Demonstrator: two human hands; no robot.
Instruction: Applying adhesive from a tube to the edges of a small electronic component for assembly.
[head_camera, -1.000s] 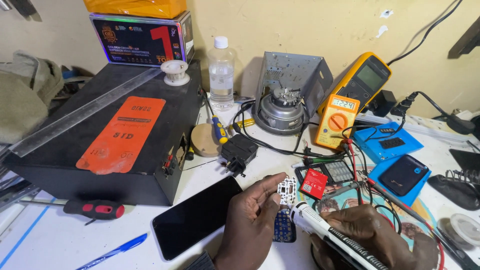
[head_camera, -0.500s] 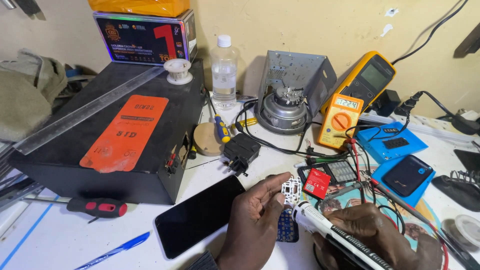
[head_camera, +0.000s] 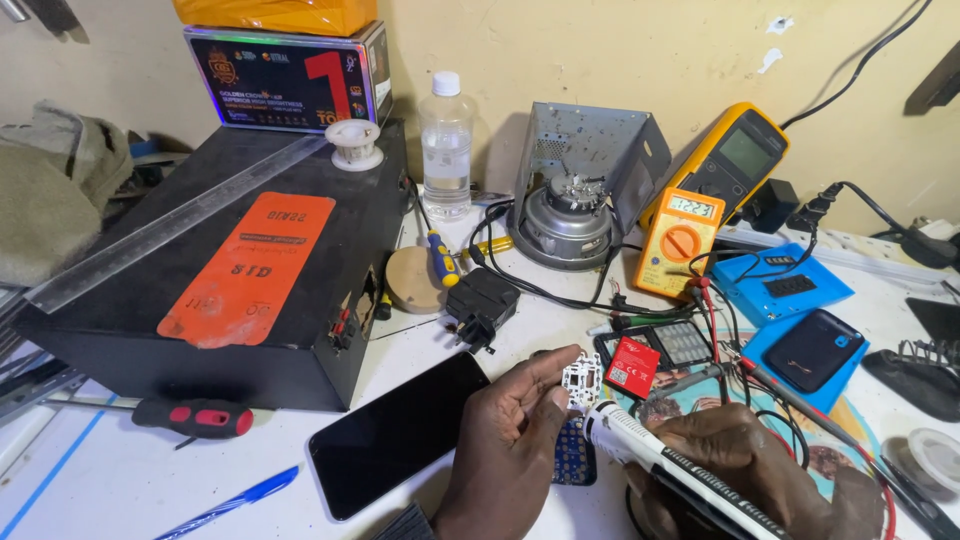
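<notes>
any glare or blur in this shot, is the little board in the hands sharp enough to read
Head view: even, soft light with faint shadows; mild glare on the clear ruler and the dark phone screen. The small white board in the left hand is fairly sharp but too small to make out detail. The right hand with the iron is cut off at the frame's edge.

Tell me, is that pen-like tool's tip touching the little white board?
Touching: the head view shows the soldering tool tip meeting the small white board.

I see a white workbench (head_camera: 120, 470) carrying a black box (head_camera: 215, 265), a dark phone (head_camera: 400, 432), a red-handled screwdriver (head_camera: 195, 417), a blue pen (head_camera: 230, 497), a yellow multimeter (head_camera: 682, 240), a clear bottle (head_camera: 446, 145) and a black plug adapter (head_camera: 480, 303).
</notes>
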